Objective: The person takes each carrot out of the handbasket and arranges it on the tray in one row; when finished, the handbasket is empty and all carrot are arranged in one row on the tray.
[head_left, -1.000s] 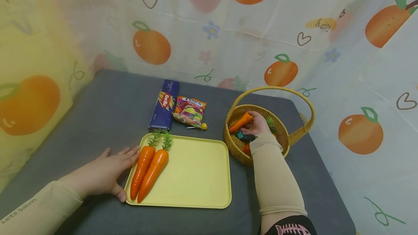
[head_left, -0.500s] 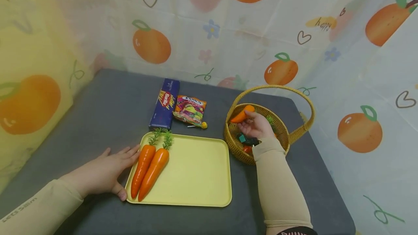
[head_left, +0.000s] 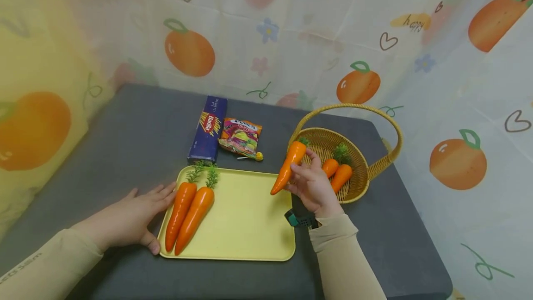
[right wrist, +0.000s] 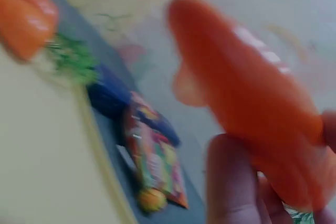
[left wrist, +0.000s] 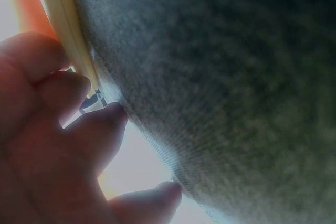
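Note:
My right hand [head_left: 313, 184] grips an orange carrot [head_left: 290, 165] with a green top, holding it tip-down over the tray's right edge. Seen from the right wrist, the same carrot [right wrist: 247, 103] lies between thumb and fingers. Two more carrots [head_left: 195, 220] rest side by side along the left of the yellow tray [head_left: 245, 216]. My left hand [head_left: 135, 219] is spread flat at the tray's left edge, fingers straight and touching its rim. Behind the right hand, the wicker basket [head_left: 318, 140] holds two other carrots [head_left: 341, 177].
Beyond the tray lie a blue spaghetti box [head_left: 207, 131], a bag of fruit candy [head_left: 240, 137] and a yellow lollipop [head_left: 259, 156]. The basket's tall handle [head_left: 350, 106] arches over it. A printed curtain [head_left: 266, 59] hangs behind the grey table [head_left: 145, 138].
My right hand has lifted a carrot out of the basket and brought it left, to the tray's right edge. The left hand stays at the tray's rim.

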Demonstrator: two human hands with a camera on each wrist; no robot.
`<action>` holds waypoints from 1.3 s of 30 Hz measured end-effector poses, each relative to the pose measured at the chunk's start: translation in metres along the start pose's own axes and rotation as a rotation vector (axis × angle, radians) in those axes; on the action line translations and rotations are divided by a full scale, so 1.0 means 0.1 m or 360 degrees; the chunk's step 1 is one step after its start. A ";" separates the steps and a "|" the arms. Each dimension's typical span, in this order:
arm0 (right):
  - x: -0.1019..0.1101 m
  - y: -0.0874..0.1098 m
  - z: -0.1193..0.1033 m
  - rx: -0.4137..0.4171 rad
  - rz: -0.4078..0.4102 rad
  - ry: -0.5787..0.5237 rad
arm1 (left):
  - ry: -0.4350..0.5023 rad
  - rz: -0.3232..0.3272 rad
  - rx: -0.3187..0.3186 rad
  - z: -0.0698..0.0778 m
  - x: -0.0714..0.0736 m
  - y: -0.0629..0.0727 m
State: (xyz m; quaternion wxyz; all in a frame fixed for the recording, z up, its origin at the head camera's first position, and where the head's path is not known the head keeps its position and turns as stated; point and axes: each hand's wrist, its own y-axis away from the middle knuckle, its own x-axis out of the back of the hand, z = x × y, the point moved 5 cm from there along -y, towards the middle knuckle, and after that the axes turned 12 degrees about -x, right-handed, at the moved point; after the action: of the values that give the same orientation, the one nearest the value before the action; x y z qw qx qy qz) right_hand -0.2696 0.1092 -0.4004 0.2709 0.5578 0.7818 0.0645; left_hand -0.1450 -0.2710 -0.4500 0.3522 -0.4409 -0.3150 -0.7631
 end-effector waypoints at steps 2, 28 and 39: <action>-0.13 0.02 0.10 -0.0007 -0.0005 0.0178 | 0.0012 -0.0005 0.0017 0.00 0.00 0.00; -1.08 -0.13 1.10 -0.0474 -0.0135 0.0675 | -0.0016 0.0020 -0.0010 0.02 0.01 0.00; -1.11 -0.09 1.07 -0.0412 -0.0033 0.0886 | -0.0042 0.0028 -0.0016 0.01 0.00 0.01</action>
State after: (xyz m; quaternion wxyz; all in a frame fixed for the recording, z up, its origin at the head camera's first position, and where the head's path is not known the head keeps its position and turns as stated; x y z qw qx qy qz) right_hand -0.1986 -0.0162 -0.4555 0.1159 0.4715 0.8170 0.3112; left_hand -0.1437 -0.2706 -0.4490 0.3524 -0.4555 -0.3119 -0.7557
